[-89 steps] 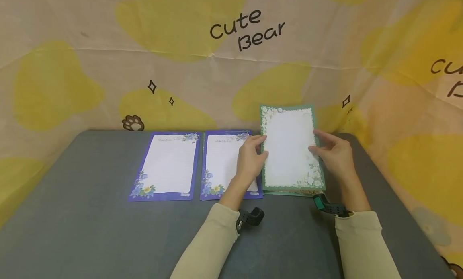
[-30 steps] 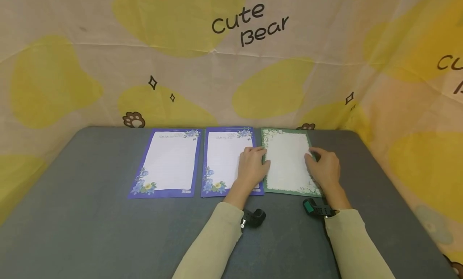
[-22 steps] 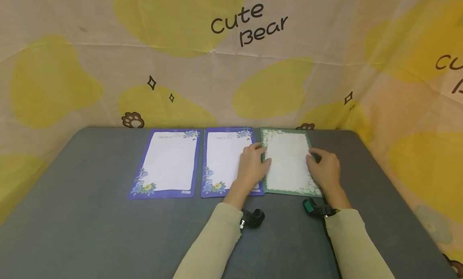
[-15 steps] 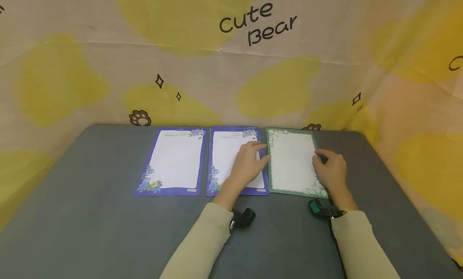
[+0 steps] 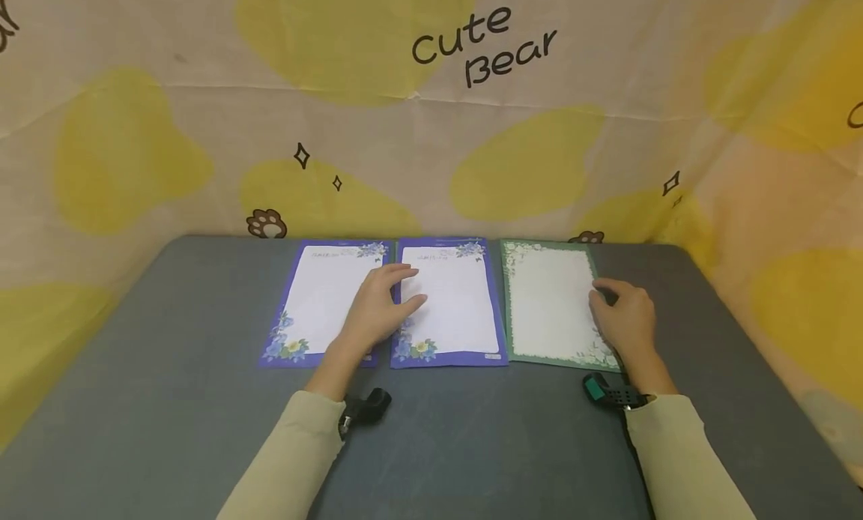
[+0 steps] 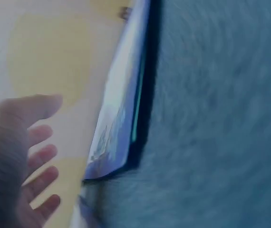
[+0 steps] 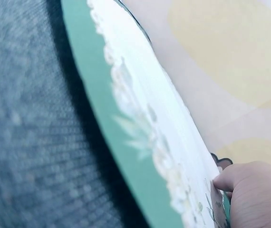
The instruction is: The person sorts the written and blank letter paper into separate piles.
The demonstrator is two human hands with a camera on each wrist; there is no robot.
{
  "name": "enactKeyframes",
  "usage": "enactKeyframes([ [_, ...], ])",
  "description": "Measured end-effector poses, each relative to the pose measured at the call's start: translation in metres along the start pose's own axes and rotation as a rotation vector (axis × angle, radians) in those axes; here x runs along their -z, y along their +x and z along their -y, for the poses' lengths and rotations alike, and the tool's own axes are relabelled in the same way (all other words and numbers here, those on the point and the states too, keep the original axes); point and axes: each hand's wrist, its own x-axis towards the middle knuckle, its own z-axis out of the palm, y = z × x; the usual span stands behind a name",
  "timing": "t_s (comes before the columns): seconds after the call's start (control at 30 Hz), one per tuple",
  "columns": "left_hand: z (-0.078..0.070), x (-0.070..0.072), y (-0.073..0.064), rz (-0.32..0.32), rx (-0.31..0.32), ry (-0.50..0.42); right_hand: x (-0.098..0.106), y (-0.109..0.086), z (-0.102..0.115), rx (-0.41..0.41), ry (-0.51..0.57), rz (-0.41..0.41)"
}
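In the head view, my left hand (image 5: 377, 306) hovers over the two purple-bordered sheets, thumb and fingers spread, holding nothing. The left purple-bordered sheet (image 5: 323, 288) is partly behind it; the middle purple-bordered sheet (image 5: 455, 303) lies just right of it, its left edge near the fingertips. The left wrist view shows all the fingers apart. My right hand (image 5: 627, 318) pinches the right edge of a green-bordered floral sheet (image 5: 549, 303); in the right wrist view the thumb (image 7: 226, 180) lies on the white face, the other fingers mostly hidden.
The sheets stand in a row toward the back of a dark grey table (image 5: 472, 445). Behind and beside it hangs a yellow-patterned cloth (image 5: 377, 130). Black straps with small devices circle both wrists, including the left wrist device (image 5: 367, 407).
The green-bordered sheet, held raised in both hands earlier, now lies on the table. My left hand has let go of its left edge and moved left; my right hand stays at its right edge.
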Motion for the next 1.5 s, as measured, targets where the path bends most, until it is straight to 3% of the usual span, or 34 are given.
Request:
enactKeyframes([
  [0.23, 0.021, -0.009, -0.004, 0.035, -0.082, 0.024, 0.003, -0.002, 0.002, 0.049, -0.008, -0.049],
  [0.37, 0.024, -0.01, -0.004, 0.067, -0.079, 0.044, 0.0, 0.001, 0.018, 0.196, 0.046, -0.099],
  [0.43, 0.025, -0.01, -0.004, 0.076, -0.077, 0.052, -0.004, 0.002, 0.032, 0.263, 0.109, -0.046],
  [0.53, 0.027, -0.01, -0.004, 0.084, -0.081, 0.062, -0.015, -0.003, 0.056, 0.348, 0.192, 0.126],
  [0.63, 0.028, -0.011, -0.005, 0.092, -0.093, 0.078, -0.03, -0.013, 0.078, 0.431, 0.172, 0.294],
  [0.77, 0.026, -0.012, -0.006, 0.101, -0.12, 0.12, -0.048, -0.025, 0.093, 0.525, 0.079, 0.404],
  [1.0, 0.023, -0.011, -0.006, 0.096, -0.185, 0.199, -0.055, -0.033, 0.096, 0.555, -0.086, 0.47],
  [1.17, 0.024, -0.011, -0.006, 0.093, -0.227, 0.224, -0.057, -0.033, 0.094, 0.555, -0.133, 0.538],
  [1.4, 0.023, -0.012, -0.006, 0.184, -0.152, 0.254, -0.058, -0.032, 0.094, 0.554, -0.131, 0.567],
  [1.5, 0.023, -0.011, -0.007, 0.192, -0.14, 0.25, -0.058, -0.032, 0.094, 0.549, -0.131, 0.57],
])
